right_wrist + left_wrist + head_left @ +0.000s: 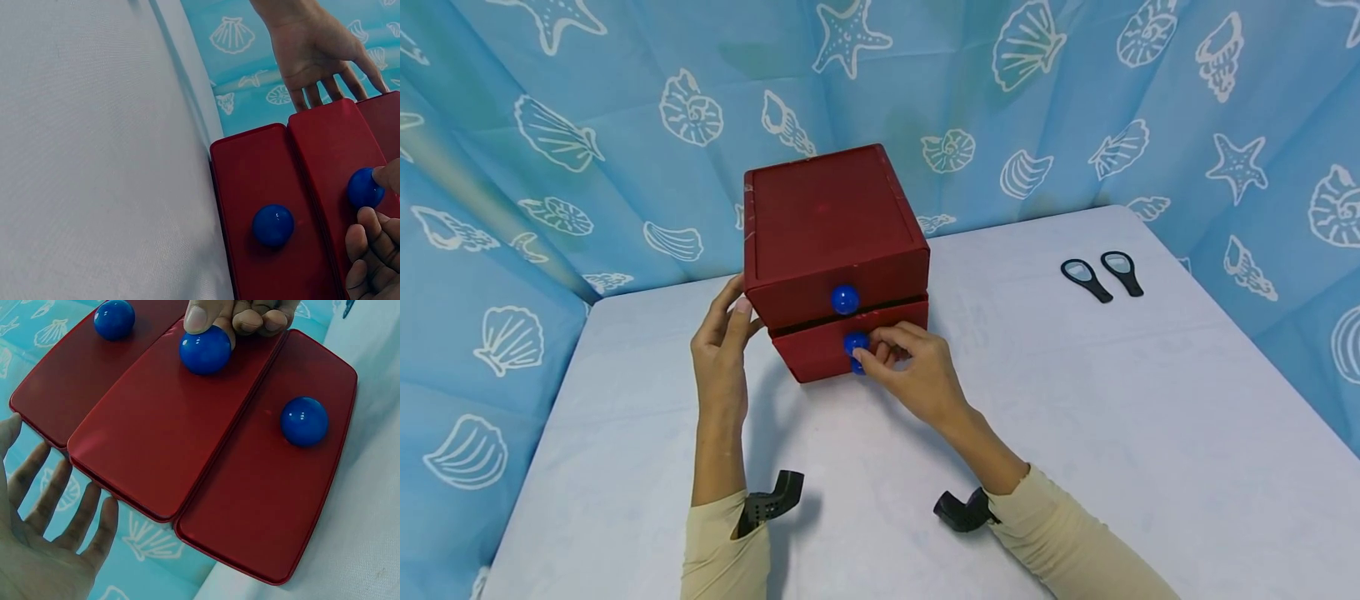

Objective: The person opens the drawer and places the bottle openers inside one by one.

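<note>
A dark red chest of drawers (827,217) with three drawers, each with a round blue knob, stands near the back of the table. My right hand (917,367) pinches the middle drawer's knob (205,351) between thumb and fingers. That middle drawer (812,354) juts a little forward of the top one. At the chest's left side is my left hand (721,346), its fingers spread and nearly straight, fingertips right at the side edge. The top knob (845,300) and the bottom knob (273,225) are free of both hands.
Two small black magnifying glasses, a left one (1086,279) and a right one (1122,272), lie at the table's back right. A white cloth covers the table (1075,400). Behind it hangs a blue curtain (910,92) with white shells and starfish.
</note>
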Demonstrator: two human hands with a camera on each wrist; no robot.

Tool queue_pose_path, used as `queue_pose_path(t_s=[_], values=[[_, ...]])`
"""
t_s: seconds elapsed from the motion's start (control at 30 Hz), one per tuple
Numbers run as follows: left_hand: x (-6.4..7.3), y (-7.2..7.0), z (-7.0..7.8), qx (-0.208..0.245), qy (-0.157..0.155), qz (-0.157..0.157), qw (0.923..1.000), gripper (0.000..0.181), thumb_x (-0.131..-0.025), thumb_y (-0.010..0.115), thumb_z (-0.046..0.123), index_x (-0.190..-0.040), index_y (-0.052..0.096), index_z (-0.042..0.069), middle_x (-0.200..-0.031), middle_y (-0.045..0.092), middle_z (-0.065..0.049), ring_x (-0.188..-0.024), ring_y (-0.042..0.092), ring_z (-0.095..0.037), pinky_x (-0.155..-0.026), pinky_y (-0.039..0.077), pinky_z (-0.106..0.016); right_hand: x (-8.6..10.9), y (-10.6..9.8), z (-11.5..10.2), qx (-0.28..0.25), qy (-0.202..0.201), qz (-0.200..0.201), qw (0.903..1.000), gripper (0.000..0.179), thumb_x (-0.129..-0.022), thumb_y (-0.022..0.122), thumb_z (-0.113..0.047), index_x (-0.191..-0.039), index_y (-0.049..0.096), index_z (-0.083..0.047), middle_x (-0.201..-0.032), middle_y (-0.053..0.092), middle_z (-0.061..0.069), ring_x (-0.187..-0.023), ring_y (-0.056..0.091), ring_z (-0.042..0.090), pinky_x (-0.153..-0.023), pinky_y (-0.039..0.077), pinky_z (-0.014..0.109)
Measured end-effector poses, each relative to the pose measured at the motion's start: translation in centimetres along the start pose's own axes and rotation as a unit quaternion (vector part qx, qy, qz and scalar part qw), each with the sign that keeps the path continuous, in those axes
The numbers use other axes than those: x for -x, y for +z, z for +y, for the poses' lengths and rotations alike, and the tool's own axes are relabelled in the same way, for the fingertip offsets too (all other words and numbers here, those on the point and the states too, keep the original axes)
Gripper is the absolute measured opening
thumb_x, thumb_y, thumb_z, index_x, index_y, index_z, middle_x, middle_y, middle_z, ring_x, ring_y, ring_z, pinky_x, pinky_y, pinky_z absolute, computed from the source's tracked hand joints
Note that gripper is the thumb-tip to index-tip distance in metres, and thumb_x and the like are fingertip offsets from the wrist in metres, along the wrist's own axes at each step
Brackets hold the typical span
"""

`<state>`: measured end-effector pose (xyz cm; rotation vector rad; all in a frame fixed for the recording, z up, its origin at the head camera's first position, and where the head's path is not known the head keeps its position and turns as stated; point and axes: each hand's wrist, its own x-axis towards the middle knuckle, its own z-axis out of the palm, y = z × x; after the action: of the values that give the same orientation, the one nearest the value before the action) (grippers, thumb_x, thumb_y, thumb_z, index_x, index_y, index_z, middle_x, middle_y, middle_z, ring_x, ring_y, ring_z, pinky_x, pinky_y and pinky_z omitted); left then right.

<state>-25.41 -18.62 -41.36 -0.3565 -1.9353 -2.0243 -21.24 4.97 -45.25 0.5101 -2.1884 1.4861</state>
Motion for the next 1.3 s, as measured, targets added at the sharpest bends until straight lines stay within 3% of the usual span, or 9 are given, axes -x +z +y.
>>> queue_pose_path(t_s=[0.37,0.8,1.13,1.3], values=[[0.0,0.1,0.0,0.01,-0.001,0.001,1.0,0.042,-0.101,0.058,0.026,-0.141,0.058,0.014,-0.142,0.055,-0.009,-0.129,0.05,-0.03,-0.098,0.049,-0.037,-0.2,0.1,0.4,-0.001,-0.004,0.001,1.0,0.018,-0.085,0.081,-0.014,-0.094,0.073,-0.001,-0.081,0.062,0.003,-0.072,0.06,0.013,-0.063,0.057,0.033],[-0.1,0.1,0.0,0.013,-0.002,0.003,0.9999,0.042,-0.101,0.058,0.027,-0.141,0.059,0.013,-0.141,0.056,-0.009,-0.128,0.051,-0.03,-0.097,0.05,-0.036,-0.7,0.2,0.5,0.002,0.001,-0.001,1.0,0.017,-0.084,0.082,-0.013,-0.092,0.072,-0.001,-0.081,0.061,0.002,-0.071,0.058,0.012,-0.062,0.054,0.026],[0.1,0.1,0.0,0.014,-0.006,0.004,0.9999,0.043,-0.101,0.058,0.027,-0.141,0.059,0.013,-0.141,0.056,-0.009,-0.127,0.051,-0.03,-0.097,0.049,-0.037,-0.6,0.0,0.7,0.009,0.002,-0.011,0.9999,0.016,-0.085,0.081,-0.013,-0.092,0.072,-0.002,-0.081,0.061,0.002,-0.072,0.058,0.014,-0.063,0.053,0.027],[0.0,0.0,0.2,0.01,-0.008,0.005,0.9999,0.042,-0.101,0.058,0.026,-0.141,0.059,0.014,-0.14,0.057,-0.009,-0.128,0.051,-0.029,-0.098,0.049,-0.038,0.3,-0.1,1.2,0.054,0.046,-0.03,0.997,0.014,-0.085,0.081,-0.016,-0.083,0.073,-0.005,-0.074,0.059,-0.001,-0.069,0.056,0.014,-0.059,0.05,0.026]])
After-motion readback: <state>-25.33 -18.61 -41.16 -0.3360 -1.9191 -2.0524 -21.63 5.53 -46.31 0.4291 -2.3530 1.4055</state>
